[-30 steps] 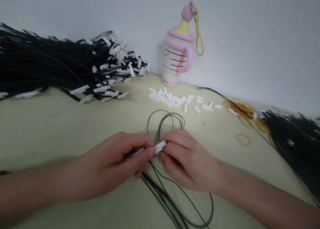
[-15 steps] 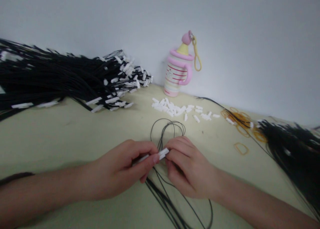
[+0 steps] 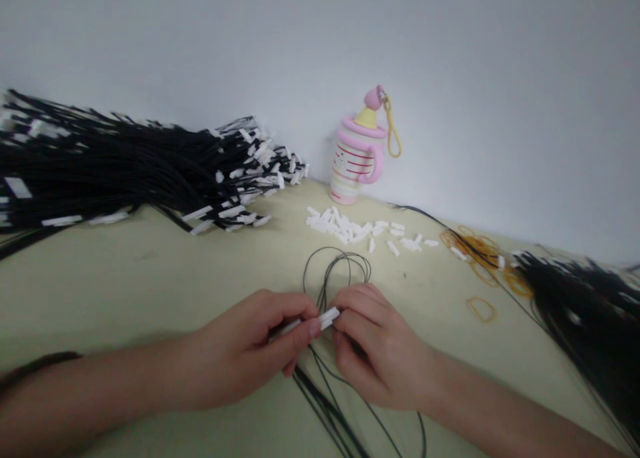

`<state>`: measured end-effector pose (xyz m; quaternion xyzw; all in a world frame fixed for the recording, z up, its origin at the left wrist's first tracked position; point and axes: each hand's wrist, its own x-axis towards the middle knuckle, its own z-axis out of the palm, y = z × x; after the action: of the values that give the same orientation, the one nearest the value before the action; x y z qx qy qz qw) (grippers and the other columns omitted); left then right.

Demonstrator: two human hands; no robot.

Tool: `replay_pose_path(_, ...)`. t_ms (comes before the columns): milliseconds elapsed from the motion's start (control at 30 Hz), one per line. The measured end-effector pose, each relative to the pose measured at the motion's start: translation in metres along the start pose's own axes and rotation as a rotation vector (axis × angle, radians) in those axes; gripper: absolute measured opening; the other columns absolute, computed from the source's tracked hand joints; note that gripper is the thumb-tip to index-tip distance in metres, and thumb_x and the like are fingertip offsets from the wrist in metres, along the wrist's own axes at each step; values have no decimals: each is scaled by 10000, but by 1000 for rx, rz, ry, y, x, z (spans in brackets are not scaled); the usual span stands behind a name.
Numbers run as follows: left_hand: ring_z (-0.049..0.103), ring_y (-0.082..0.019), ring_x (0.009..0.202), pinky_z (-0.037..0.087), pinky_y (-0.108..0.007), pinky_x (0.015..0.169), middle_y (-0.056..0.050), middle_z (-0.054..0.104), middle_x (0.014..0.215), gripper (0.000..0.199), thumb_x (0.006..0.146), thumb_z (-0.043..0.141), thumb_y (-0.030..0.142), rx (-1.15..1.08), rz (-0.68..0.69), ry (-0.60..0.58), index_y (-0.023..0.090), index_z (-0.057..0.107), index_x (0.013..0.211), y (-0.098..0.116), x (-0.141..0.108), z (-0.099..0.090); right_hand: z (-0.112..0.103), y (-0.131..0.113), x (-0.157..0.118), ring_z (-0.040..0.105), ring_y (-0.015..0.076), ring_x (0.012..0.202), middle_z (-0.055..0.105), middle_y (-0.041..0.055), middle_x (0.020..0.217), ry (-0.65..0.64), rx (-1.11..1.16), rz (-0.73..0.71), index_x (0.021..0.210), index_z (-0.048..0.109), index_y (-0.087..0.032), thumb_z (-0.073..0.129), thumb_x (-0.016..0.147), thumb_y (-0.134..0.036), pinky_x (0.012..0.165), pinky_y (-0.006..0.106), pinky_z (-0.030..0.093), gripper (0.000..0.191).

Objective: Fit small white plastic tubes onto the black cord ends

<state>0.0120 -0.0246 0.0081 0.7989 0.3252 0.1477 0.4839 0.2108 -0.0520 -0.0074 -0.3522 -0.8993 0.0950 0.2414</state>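
My left hand (image 3: pixel 260 345) pinches white plastic connectors (image 3: pixel 329 318) between thumb and forefinger, their ends sticking out to the right. Close against those ends is my right hand (image 3: pixel 383 345), its fingers curled and pressed together; whatever they hold is too small to make out. Thin black wires (image 3: pixel 333 405) run beneath both hands toward the bottom edge, and their loops lie on the table just beyond the fingers. Past the loops is a scattered pile of small white connectors (image 3: pixel 343 226).
A large bundle of black wires with white ends (image 3: pixel 125 165) lies at left on the pale green table (image 3: pixel 165 271). A pink-and-white cup (image 3: pixel 355 161) stands by the wall. Orange rubber bands (image 3: pixel 473 248) and another black wire bundle (image 3: pixel 590 318) are at right.
The whole view has shifted, so everything appears slightly lower. Both hands keep nearly the same pose around the white connectors.
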Motion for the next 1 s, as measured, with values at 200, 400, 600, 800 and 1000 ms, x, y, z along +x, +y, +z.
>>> replay_pose_path(200, 424, -83, 521, 309, -184, 492, 61, 444, 554, 314, 918, 393, 332, 28, -2, -2, 172, 495, 668, -1, 0, -1, 0, 1, 0, 462, 181, 746, 515, 74, 749, 6, -4, -3, 696, 512, -135, 420, 785, -135, 718, 356, 407, 128)
replay_pose_path(400, 418, -78, 516, 315, -177, 493, 63, 445, 551, 317, 921, 391, 334, 33, 19, 10, 175, 487, 664, -3, -1, 0, -1, 1, 0, 458, 181, 743, 513, 69, 745, 8, -3, 4, 694, 510, -141, 420, 775, -128, 717, 357, 410, 122)
replay_pose_path(600, 415, -77, 513, 311, -177, 487, 65, 437, 550, 312, 920, 390, 337, 22, -1, -12, 173, 491, 675, -1, -1, 0, 0, 1, 1, 455, 178, 730, 510, 69, 732, 7, -6, 0, 685, 513, -134, 421, 775, -129, 703, 353, 407, 130)
replay_pose_path(800, 424, -84, 519, 316, -184, 492, 56, 452, 556, 330, 919, 376, 352, 26, -10, 6, 170, 501, 674, 0, 0, 0, 1, 1, 0, 452, 175, 733, 505, 62, 734, 3, 3, 9, 683, 495, -148, 419, 783, -131, 704, 342, 407, 127)
replay_pose_path(1000, 411, -79, 503, 305, -178, 476, 59, 450, 544, 335, 918, 378, 355, -9, 8, 14, 172, 490, 661, 0, 1, 1, 0, 1, 1, 459, 175, 739, 513, 64, 749, 11, 14, 0, 687, 489, -151, 430, 775, -126, 705, 337, 410, 109)
